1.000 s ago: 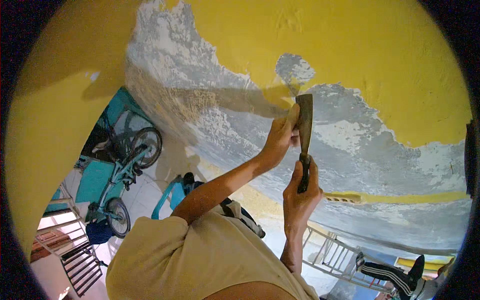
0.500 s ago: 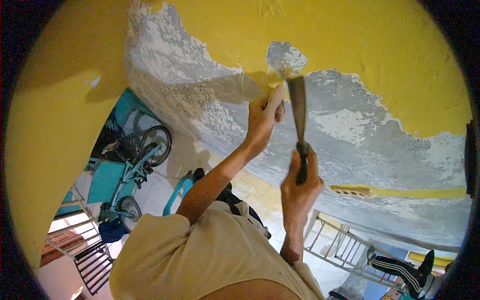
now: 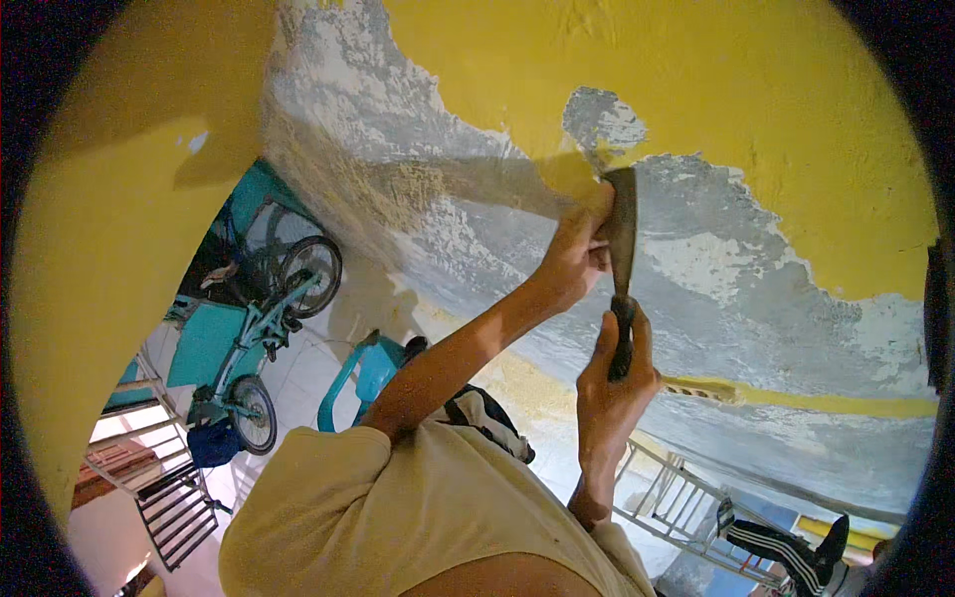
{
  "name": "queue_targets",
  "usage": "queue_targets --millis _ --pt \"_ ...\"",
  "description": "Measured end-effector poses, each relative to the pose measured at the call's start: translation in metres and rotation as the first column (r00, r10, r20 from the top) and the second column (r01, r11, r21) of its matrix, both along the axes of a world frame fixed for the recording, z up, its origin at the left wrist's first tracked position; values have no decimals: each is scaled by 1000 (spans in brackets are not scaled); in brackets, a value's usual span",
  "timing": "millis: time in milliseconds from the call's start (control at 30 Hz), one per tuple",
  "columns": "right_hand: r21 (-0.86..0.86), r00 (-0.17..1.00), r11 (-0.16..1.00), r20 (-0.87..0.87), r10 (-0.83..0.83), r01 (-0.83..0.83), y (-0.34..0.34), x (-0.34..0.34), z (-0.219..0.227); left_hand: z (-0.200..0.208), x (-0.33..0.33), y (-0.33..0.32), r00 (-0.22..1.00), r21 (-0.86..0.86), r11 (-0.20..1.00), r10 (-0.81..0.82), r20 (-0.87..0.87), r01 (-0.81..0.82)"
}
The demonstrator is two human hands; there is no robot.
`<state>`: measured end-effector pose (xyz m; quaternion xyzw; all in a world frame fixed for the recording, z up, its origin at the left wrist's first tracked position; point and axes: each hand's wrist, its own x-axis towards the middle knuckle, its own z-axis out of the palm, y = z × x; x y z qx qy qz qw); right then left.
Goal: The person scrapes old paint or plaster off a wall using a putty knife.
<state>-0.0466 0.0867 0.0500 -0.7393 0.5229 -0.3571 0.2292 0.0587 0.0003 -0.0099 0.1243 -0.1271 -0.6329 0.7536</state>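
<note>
My right grip (image 3: 617, 393) clenches the scraper (image 3: 623, 234) before the patchy wall (image 3: 696, 264); my left grip (image 3: 577, 254) meets its blade, hold unclear; scraping seems in hand; another stroke would call for steady pressure.

Scraper blade (image 3: 624, 227) — metal (rather matt)

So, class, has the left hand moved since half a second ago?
Yes: against the fixed small grey patch, the left hand has shifted slightly right and down in the picture.
</note>
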Motion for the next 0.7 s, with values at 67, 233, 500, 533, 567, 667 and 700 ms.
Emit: queue_targets --millis 67,233,500,533,567,667,700 --pt "8 1000 1000 -22 -8 8 3 8 0 3 9 0 977 -11 986 167 131 -167" --pt "-44 994 999 -103 -28 23 -3 -6 -2 -6 -1 -4 991 67 992 104 85 -110" --pt "-71 997 997 -80 -23 17 -2 -3 -2 9 -4 1 990 270 954 139 -10 -131" --pt "-85 995 996 -93 -31 24 -2 -5 -2 1 -5 -1 998 156 986 53 42 -59" --pt "-85 993 996 -108 -41 32 3 -8 -3 -5 -6 5 994 56 998 -29 103 24" --pt "-107 991 994 -130 -18 4 5 -2 0 -10 -3 4 999 -15 999 -40 2 40" --pt "-83 995 997 -101 0 -9 5 -3 0 -10 -6 6 999 -3 999 44 -2 -44"
